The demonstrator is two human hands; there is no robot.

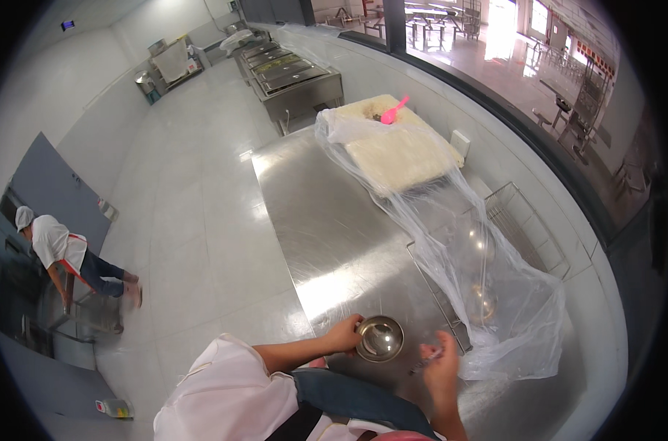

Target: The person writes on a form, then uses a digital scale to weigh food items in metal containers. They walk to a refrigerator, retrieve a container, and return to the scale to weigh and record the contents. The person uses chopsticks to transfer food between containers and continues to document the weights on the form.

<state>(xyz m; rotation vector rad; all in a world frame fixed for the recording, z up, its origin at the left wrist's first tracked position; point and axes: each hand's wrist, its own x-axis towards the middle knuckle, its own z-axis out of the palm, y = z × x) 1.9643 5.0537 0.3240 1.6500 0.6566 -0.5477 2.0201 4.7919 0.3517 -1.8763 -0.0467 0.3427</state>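
Note:
My left hand [346,333] grips the rim of a round stainless steel bowl [382,339], with the thumb at its edge. No food shows inside the bowl. It is held at the near edge of the steel table [334,215]. To its right, my right hand [443,361] holds a small, slim object [423,362], too blurred to name. Clear plastic sheeting [513,331] lies just beyond that hand, over a wire basket [441,300] with shiny metal bowls [481,303]. Farther along sits a pale slab of what looks like cooked rice [400,154]. A pink plastic spoon [389,114] rests in its dug-out corner.
Another wire basket [529,231] stands against the wall by the window ledge. Past the table is a steel serving counter [290,71] with lidded pans. On the left, a person [64,242] in a white cap bends over a metal cart [75,314].

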